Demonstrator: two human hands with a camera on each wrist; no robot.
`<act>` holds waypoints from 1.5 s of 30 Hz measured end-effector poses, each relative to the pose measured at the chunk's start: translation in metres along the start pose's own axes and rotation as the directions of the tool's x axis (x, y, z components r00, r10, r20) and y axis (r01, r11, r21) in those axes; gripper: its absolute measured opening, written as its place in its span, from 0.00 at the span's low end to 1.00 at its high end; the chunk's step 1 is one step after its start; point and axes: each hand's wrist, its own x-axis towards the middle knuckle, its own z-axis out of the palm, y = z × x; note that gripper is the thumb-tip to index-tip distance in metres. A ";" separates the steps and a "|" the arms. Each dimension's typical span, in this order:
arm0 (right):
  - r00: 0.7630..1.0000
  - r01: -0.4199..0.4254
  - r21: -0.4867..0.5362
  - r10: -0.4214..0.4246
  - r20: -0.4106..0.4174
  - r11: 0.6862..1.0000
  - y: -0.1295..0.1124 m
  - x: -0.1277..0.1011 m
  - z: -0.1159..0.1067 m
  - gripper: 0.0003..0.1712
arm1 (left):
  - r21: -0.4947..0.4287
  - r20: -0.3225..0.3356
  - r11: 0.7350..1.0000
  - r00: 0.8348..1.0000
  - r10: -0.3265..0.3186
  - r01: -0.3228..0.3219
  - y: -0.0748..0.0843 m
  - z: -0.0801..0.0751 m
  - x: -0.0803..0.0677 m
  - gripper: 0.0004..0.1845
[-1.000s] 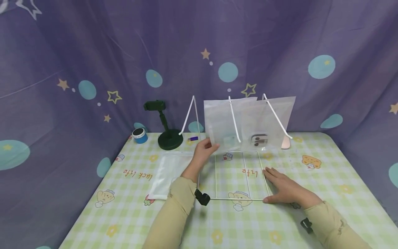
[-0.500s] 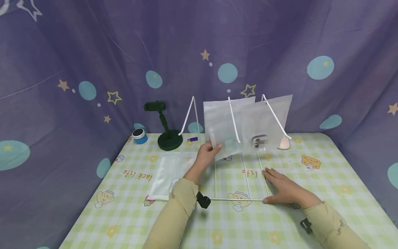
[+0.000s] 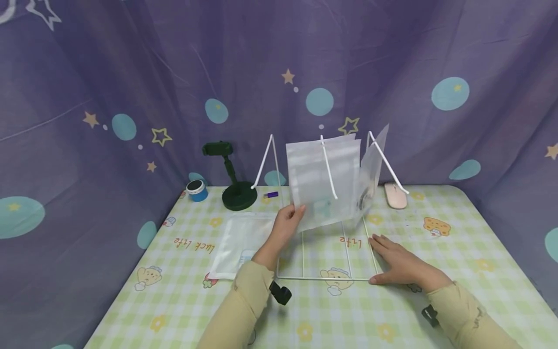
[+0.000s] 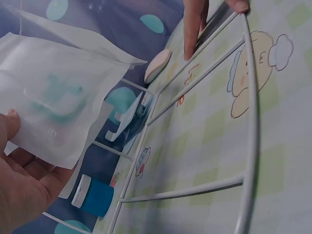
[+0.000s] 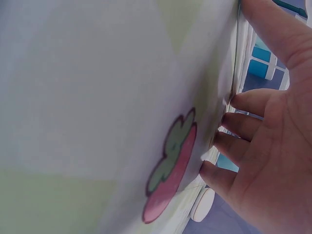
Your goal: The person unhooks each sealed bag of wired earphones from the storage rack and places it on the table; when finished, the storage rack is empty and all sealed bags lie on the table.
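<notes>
since earlier frame, right pouch swung edge-on; left hand pinches front pouch half off wire rack; right hand flat, steadying rack; flat pouch lies left of rack.

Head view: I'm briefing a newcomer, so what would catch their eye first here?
Probably the frosted bag hanging on the white wire rack at the table's middle, its lower corner pinched by the left hand. The right hand lies flat on the rack's near right corner, against a purple star-patterned curtain.

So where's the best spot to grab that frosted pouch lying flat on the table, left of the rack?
Probably the near short edge of the flat pouch, pinched from the front-left. It lies flat with nothing on it, so only an edge offers purchase, and that end lies clear of the wire rack and left hand.
</notes>
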 end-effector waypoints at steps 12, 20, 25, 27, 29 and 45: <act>1.000 0.005 -0.015 -0.005 -0.003 1.000 0.006 0.001 0.002 0.65 | -0.077 0.072 0.997 0.997 0.025 -0.019 0.043 -0.014 -0.043 0.17; 1.000 0.027 -0.019 -0.028 -0.016 0.999 0.004 0.001 0.002 0.64 | -0.151 0.110 0.988 0.994 -0.028 0.044 0.044 -0.020 -0.064 0.14; 1.000 0.021 -0.018 -0.022 -0.011 1.000 0.002 0.000 0.000 0.64 | -0.143 0.114 0.989 0.993 -0.011 0.027 0.033 -0.024 -0.074 0.14; 1.000 0.022 -0.018 -0.022 -0.012 1.000 0.002 0.000 0.000 0.64 | -0.129 0.107 0.992 0.994 -0.001 0.015 0.027 -0.024 -0.077 0.14; 0.999 0.029 -0.021 -0.029 -0.015 0.999 0.002 0.000 0.000 0.64 | -0.122 0.099 0.992 0.995 -0.010 0.022 0.022 -0.024 -0.080 0.15; 0.999 0.038 -0.013 -0.038 -0.010 0.999 0.003 -0.001 -0.001 0.64 | -0.093 0.056 0.996 0.998 0.013 -0.008 0.030 -0.028 -0.117 0.13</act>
